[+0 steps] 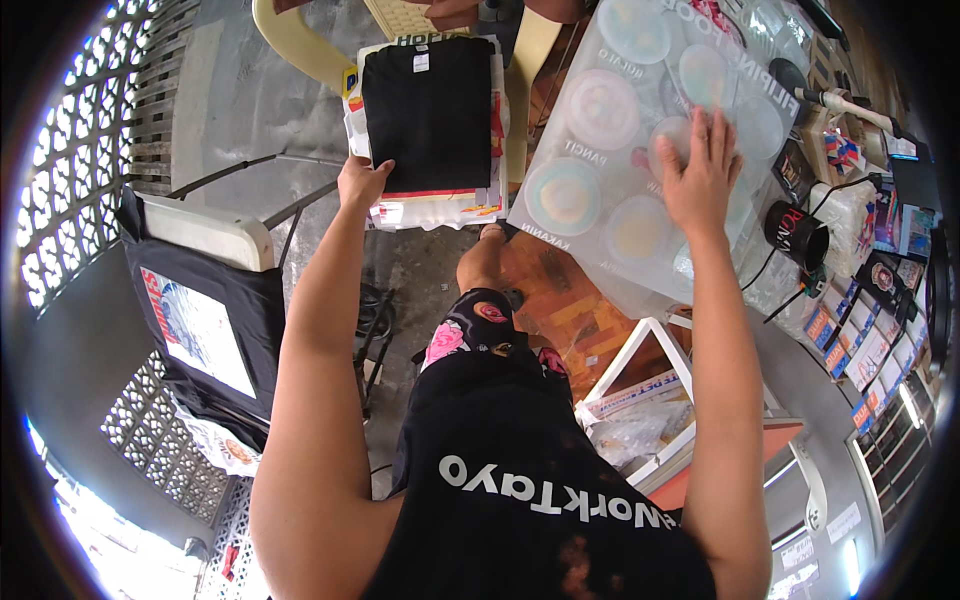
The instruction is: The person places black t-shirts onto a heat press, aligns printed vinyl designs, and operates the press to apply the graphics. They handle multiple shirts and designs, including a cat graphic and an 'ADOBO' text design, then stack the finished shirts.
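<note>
- Fingers of the left hand point(362, 181) rest on the lower left corner of a folded black shirt point(430, 112), pinching its edge.
- Shirt lies on top of a stack of folded garments point(440, 208) — the stack sits on a cream plastic chair point(290, 45).
- Right hand point(703, 175) is open and flat, palm down on a translucent printed sheet point(600, 150) with round pictures, near the sheet's right edge.
- Another black printed shirt point(205, 335) hangs over a chair back at left.
</note>
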A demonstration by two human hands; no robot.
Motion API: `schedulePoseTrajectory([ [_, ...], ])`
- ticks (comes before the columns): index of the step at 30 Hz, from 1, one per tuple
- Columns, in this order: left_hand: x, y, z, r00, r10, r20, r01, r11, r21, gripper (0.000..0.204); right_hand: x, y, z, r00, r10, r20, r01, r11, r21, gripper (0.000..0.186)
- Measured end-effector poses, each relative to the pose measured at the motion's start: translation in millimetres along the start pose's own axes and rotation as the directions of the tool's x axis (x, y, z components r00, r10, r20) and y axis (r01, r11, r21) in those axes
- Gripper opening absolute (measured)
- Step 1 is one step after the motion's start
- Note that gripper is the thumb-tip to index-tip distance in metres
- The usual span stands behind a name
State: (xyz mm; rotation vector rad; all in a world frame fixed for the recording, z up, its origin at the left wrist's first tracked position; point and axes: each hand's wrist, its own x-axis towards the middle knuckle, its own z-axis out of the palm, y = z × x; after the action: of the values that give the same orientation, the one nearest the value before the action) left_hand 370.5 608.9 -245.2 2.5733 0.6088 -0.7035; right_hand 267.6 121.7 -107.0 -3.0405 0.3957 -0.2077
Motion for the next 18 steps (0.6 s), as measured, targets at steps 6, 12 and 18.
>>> schedulePoseTrajectory([
  [6,-7.9,-8.4,11.7,0.998,-0.03,-0.063,0.029,0.999,-0.02,0.068,21.1,33.2,-18.9,1.0,0.002,-0.014,0.001,0.978,0.211,0.069],
  [12,-42.0,23.8,16.2,0.988,-0.028,-0.15,0.036,0.998,0.052,0.07,-97.9,-23.6,-85.9,0.995,-0.088,-0.041,0.097,0.913,0.395,0.055],
  [18,-0.6,28.9,52.7,0.93,-0.357,0.086,0.359,0.837,-0.413,0.04,-279.8,-70.9,-115.3,0.976,0.08,0.202,-0.171,0.854,0.491,0.053],
])
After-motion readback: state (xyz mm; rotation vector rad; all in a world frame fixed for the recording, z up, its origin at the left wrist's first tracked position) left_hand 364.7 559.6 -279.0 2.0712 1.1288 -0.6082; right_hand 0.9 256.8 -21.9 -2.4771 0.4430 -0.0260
